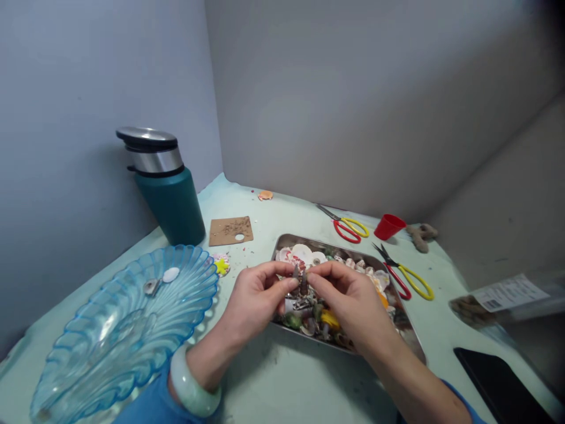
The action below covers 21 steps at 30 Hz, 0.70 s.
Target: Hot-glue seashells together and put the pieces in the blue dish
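My left hand (256,294) pinches a small dark grey pointed piece (296,272) between thumb and fingertips. Close beside it, my right hand (353,303) pinches a second dark, narrow pointed piece (304,282). Whether the two pieces touch, and what they are made of, I cannot tell. Both hands are over a metal tray (411,337) filled with shells and small trinkets. Among these are white discs (302,253), a yellow piece (329,320) and silvery metal bits (302,303). My hands hide part of the contents.
On the left lies a blue scalloped dish (119,347), with a teal bottle (172,203) behind it. Brown cardboard (225,232) lies farther back. Two scissors (351,227), a red cup (389,226), a plastic bag (498,300) and a black flat object (498,383) are to the right.
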Tool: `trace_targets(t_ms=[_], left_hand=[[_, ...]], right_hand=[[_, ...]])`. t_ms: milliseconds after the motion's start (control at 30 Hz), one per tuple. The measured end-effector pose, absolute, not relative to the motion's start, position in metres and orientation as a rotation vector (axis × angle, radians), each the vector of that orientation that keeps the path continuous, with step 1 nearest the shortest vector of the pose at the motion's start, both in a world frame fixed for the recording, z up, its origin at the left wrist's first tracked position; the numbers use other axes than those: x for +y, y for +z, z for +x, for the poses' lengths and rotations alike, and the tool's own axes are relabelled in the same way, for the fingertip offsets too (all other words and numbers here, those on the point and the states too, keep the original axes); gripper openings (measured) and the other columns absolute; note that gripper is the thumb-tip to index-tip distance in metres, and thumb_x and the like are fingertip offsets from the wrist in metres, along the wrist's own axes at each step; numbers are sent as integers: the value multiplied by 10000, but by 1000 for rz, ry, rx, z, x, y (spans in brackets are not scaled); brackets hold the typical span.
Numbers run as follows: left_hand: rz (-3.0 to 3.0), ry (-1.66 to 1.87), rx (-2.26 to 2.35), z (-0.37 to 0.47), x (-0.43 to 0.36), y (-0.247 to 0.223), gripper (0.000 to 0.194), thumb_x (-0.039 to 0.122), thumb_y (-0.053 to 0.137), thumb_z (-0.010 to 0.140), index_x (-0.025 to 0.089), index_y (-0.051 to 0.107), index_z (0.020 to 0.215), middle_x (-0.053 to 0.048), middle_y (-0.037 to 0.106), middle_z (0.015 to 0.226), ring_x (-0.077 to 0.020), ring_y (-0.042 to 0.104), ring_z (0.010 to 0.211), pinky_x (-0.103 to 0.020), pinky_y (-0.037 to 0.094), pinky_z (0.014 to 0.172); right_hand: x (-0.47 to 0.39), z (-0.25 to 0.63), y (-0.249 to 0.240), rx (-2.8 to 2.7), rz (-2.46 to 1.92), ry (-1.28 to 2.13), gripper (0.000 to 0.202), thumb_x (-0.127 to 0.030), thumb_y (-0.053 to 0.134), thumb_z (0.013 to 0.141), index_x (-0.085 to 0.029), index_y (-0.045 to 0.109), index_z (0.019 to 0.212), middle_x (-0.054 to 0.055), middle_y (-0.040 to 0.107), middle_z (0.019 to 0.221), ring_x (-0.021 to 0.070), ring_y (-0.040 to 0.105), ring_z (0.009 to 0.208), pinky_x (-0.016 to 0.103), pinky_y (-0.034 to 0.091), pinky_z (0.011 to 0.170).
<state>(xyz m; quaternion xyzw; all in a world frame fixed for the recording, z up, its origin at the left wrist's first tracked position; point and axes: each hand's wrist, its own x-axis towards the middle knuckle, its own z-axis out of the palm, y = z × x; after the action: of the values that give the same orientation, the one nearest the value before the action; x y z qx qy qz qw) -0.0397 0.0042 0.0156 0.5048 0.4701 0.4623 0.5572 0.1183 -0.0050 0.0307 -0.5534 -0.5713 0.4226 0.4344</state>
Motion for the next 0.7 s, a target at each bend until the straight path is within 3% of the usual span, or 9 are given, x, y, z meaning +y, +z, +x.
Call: trace_targets(t_ms=[333, 500, 700], left_hand=[[1150, 1113, 1106, -39, 3, 19, 226, 241, 692, 701, 120, 704, 891, 31, 575, 542, -58, 457, 372, -175, 341, 376], [1124, 1127, 1048, -39, 2, 24, 301, 225, 704, 693, 136, 700, 980, -8, 669, 713, -42, 470, 392, -172, 344, 376], [1134, 1127, 1055, -42, 3, 22, 242, 233, 676, 732, 130, 710, 949, 43, 560, 524, -60, 474, 418, -162, 346, 399]], right_hand=[[-4, 118, 32, -1381, -1330, 1091, 151, -325, 651, 776, -178, 663, 743, -31, 616, 657, 106, 513, 612, 224, 396, 576], [-4, 119, 36, -1309, -1315, 1123, 151, -323, 680, 751, -175, 662, 730, -32, 615, 655, 105, 523, 631, 221, 403, 604], [-3, 125, 36, -1236, -1256, 1235, 165, -341, 706, 753, -180, 670, 748, -38, 601, 658, 99, 505, 626, 223, 384, 599]])
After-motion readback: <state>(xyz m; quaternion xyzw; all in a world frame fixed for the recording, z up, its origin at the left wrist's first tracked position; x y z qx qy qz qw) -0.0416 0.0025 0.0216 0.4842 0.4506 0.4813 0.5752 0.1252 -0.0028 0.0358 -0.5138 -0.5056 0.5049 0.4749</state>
